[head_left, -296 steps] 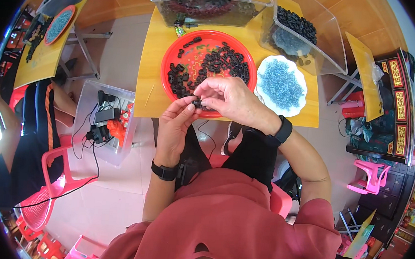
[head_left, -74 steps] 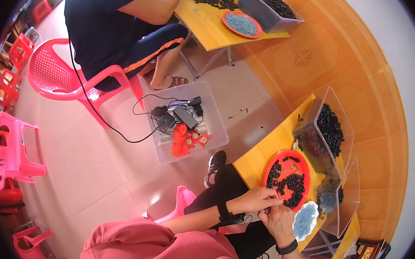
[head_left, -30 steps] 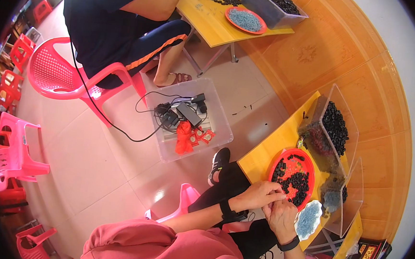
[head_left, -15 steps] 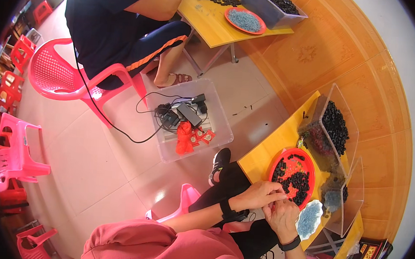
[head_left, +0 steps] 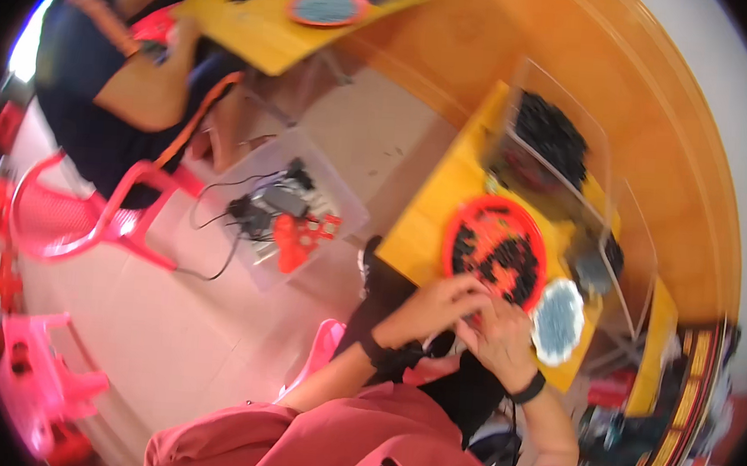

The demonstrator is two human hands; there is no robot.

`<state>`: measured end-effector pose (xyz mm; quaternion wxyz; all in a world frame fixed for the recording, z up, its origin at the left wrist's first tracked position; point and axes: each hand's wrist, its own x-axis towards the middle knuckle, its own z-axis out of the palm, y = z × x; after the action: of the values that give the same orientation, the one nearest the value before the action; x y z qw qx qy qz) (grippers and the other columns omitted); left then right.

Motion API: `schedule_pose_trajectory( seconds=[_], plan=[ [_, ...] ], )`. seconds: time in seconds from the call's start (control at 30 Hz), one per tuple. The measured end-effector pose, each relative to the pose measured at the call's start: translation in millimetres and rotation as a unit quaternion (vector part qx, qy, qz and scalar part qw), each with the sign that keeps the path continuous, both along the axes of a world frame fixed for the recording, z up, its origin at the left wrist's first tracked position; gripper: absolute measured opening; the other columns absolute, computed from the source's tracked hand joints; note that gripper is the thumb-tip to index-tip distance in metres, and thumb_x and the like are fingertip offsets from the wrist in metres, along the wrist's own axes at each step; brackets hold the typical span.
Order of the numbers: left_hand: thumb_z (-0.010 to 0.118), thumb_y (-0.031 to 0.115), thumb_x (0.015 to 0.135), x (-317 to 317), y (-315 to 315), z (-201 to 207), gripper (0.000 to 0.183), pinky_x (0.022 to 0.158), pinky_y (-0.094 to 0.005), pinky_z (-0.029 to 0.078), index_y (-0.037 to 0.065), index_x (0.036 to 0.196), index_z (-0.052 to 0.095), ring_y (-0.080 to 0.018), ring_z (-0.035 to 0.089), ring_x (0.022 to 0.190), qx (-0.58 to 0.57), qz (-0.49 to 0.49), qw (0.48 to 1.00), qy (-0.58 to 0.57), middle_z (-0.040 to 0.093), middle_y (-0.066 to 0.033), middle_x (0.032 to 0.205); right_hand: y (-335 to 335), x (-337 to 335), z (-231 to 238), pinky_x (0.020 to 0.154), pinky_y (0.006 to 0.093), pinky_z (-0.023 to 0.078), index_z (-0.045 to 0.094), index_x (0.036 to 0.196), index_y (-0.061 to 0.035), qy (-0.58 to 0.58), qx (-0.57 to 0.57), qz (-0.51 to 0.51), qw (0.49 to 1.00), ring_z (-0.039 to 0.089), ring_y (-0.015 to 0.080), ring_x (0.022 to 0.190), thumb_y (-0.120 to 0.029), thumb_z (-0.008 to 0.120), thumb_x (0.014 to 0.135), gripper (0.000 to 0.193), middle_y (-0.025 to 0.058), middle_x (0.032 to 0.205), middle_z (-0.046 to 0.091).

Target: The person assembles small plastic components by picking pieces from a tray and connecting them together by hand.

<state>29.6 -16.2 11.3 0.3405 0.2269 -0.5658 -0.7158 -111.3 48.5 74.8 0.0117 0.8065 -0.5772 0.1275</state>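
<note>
At far left, a glossy pink plastic chair (head_left: 106,219) with a mesh-like perforated back holds a seated person (head_left: 98,84) in dark clothing with orange stripes. Next comes a shallow, translucent plastic bin (head_left: 349,214) of black adapters, looping cables and crinkled red wrapping. Further right, on a smooth yellow table (head_left: 417,223), sits a round, shiny red tray (head_left: 450,243) with a raised rim. Small matte-black pieces (head_left: 523,265) lie in it, heaped thickest at the right; blur softens their outlines into short, stubby lumps. At the tray's near edge, the left hand (head_left: 442,305) curls inward, its fingertips meeting those of the right hand (head_left: 506,339), bent beside it. Whether either pinches a piece cannot be told. Just right, a white plate (head_left: 553,359) with a scalloped rim carries fine, grainy blue-grey bits (head_left: 558,319). Beyond stand clear, straight-walled tubs (head_left: 538,171), one piled with black pieces.
</note>
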Motion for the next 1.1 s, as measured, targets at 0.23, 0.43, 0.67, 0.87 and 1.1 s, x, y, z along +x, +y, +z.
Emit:
schedule_pose_trajectory(
  seconds=[0.23, 0.43, 0.67, 0.87, 1.1],
  plan=[
    [0.051, 0.013, 0.096, 5.3, -4.7, 14.0, 0.024, 0.071, -0.0217, 0.048, 0.001, 0.117, 0.057, -0.0084, 0.060, 0.076, 0.119, 0.040, 0.991, 0.035, 0.065, -0.0050, 0.088, 13.6, -30.8, 2.1, 0.053, 0.0407, 0.049, 0.058, 0.080, -0.0015, -0.063, 0.058, -0.083, 0.993, 0.061, 0.0331, 0.059, -0.038, 0.067, 0.079, 0.037, 0.0146, 0.066, 0.061],
    [0.049, 0.021, 0.096, 15.9, 20.5, 74.8, 0.035, 0.074, -0.0284, 0.047, -0.003, 0.122, 0.051, -0.0168, 0.062, 0.078, -0.002, 0.056, 0.986, 0.160, 0.066, -0.0132, 0.095, 19.1, -123.2, 35.3, 0.048, 0.0302, 0.041, 0.058, 0.065, -0.0052, -0.415, -0.107, -0.271, 0.862, 0.054, 0.0159, 0.048, -0.046, 0.056, 0.090, 0.048, 0.0034, 0.056, 0.059],
    [0.052, 0.071, 0.079, 18.5, 42.2, 140.4, 0.089, 0.072, -0.0378, 0.045, 0.009, 0.140, 0.033, -0.0303, 0.056, 0.089, -0.179, -0.031, 0.901, 0.393, 0.061, -0.0139, 0.109, 23.9, -125.9, 61.1, 0.045, 0.0222, 0.020, 0.043, 0.059, -0.0103, -0.521, -0.015, -0.304, 0.798, 0.028, 0.0029, 0.050, -0.044, 0.051, 0.096, 0.051, -0.0074, 0.055, 0.033],
    [0.044, 0.013, 0.075, 47.6, 172.9, 248.0, 0.018, 0.055, -0.0262, 0.036, 0.010, 0.089, 0.033, -0.0215, 0.051, 0.071, 0.338, 0.339, 0.845, 0.240, 0.048, -0.0069, 0.070, 24.5, -82.0, 31.0, 0.045, 0.0206, 0.024, 0.050, 0.063, -0.0076, -0.540, 0.075, -0.258, 0.798, 0.032, 0.0013, 0.050, -0.033, 0.057, 0.095, 0.042, -0.0065, 0.056, 0.040],
    [0.047, 0.000, 0.067, 30.4, 118.1, 239.7, 0.038, 0.052, -0.0277, 0.038, 0.010, 0.102, 0.036, -0.0202, 0.051, 0.064, 0.322, 0.414, 0.839, 0.145, 0.051, -0.0022, 0.068, 15.5, -67.3, 1.1, 0.047, 0.0226, 0.025, 0.047, 0.060, -0.0054, -0.484, 0.108, -0.273, 0.825, 0.032, 0.0025, 0.053, -0.027, 0.060, 0.094, 0.043, -0.0066, 0.056, 0.038]
  ],
)
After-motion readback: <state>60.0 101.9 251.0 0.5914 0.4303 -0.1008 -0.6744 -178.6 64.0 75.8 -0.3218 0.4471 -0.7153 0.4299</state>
